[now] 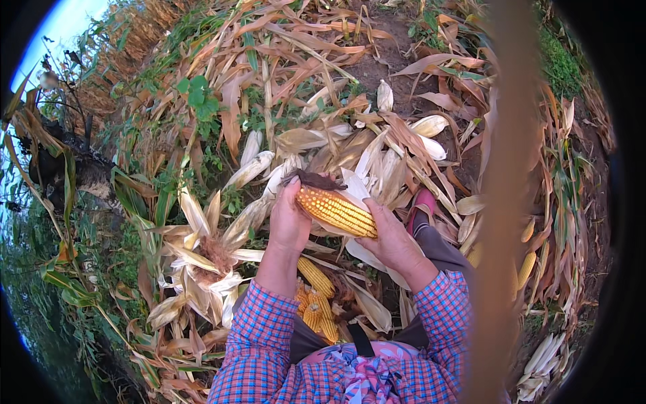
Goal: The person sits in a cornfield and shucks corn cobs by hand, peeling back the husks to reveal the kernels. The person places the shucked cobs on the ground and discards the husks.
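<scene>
A yellow ear of corn (338, 211) lies slanted between my two hands, its kernels bare on top and pale husk still behind and beneath it. My left hand (291, 217) grips the silk end, with dark dried silk (318, 180) by its thumb. Around the lower, husk-covered end, my right hand (391, 235) is closed, thumb against a raised strip of husk. Husked yellow ears (316, 276) rest in a pile below, between my legs. Several ears in pale husks (251, 169) lie just beyond my hands.
Loose dry husks with brown silk (217, 262) lie at the left. Cut corn stalks and dry leaves (313, 40) cover the ground ahead. More bare ears (526, 267) lie at the right, partly behind a blurred brown upright strip (504, 202) close to the camera.
</scene>
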{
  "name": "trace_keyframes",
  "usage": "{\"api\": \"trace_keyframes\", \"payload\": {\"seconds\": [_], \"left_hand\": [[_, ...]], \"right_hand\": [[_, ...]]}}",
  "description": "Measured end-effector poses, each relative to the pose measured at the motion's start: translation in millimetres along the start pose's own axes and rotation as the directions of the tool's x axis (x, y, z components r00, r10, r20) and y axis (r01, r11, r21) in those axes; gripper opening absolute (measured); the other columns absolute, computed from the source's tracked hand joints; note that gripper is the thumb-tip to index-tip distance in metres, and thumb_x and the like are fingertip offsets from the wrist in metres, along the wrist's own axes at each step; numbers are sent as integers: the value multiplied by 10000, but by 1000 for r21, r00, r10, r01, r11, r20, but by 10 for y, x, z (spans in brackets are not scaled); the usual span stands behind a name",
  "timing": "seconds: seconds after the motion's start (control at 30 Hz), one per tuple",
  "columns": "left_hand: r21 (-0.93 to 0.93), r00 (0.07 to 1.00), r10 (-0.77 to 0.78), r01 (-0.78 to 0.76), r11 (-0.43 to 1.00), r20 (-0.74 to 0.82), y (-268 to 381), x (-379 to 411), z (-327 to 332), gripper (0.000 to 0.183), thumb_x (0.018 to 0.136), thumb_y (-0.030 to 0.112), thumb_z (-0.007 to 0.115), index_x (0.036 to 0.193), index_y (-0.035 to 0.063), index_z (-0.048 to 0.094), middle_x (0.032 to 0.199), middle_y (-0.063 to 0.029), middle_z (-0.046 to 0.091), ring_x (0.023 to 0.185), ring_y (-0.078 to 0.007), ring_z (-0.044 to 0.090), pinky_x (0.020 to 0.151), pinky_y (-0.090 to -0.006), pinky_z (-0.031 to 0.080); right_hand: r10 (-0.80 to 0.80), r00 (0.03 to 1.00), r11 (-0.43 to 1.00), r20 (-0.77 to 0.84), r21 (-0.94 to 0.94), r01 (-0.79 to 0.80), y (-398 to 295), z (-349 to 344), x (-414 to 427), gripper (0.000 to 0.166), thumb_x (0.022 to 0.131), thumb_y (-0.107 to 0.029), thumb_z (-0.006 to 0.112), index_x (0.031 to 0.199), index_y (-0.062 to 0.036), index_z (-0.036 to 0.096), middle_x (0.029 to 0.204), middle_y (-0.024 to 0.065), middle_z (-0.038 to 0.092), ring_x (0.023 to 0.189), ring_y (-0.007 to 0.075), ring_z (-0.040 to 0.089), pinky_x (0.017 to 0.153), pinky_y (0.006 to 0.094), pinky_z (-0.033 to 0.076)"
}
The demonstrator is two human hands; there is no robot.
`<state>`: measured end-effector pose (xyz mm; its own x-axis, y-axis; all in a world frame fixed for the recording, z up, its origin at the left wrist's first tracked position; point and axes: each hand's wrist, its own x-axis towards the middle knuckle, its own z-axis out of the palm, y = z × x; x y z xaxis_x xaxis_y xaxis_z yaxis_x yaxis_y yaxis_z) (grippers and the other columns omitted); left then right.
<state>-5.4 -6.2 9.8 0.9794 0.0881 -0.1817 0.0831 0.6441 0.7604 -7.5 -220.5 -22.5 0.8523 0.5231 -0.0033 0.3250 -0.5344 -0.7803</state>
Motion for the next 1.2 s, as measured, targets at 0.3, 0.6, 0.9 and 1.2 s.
{"api": "trace_keyframes", "payload": {"seconds": [0.3,0.6,0.9,1.2], "left_hand": [[-54,993,-9,15,998,120,18,-12,37,429,1004,266,305,1155,-59,541,1158,-188,610,1066,-267,597,953,-411,466],[-77,981,-142,153,985,130,-70,-63,39,468,1024,361,289,1152,-21,526,1125,-179,619,1029,-277,618,914,-414,499],[90,987,-64,51,995,147,-121,-137,141,484,1006,417,317,1135,7,540,1109,-173,624,1009,-258,617,892,-405,491],[-112,971,-4,-24,993,-238,-307,-67,103,294,990,346,461,980,69,559,938,-51,621,867,-151,597,799,-307,499]], "right_hand": [[-61,993,998,-103,8,62,110,91,30,754,733,-95,746,1357,-42,327,1256,235,472,1172,397,482,988,409,408],[-157,968,986,-195,17,163,289,266,92,800,692,-46,756,1353,-46,304,1256,222,456,1174,402,449,988,426,392],[-113,994,969,-5,219,111,165,300,82,829,691,-29,764,1373,-74,297,1274,194,457,1202,384,431,1012,400,369],[-64,983,889,174,457,-23,32,301,51,893,694,-86,796,1409,-54,263,1336,169,440,1259,262,434,1054,350,347]]}}
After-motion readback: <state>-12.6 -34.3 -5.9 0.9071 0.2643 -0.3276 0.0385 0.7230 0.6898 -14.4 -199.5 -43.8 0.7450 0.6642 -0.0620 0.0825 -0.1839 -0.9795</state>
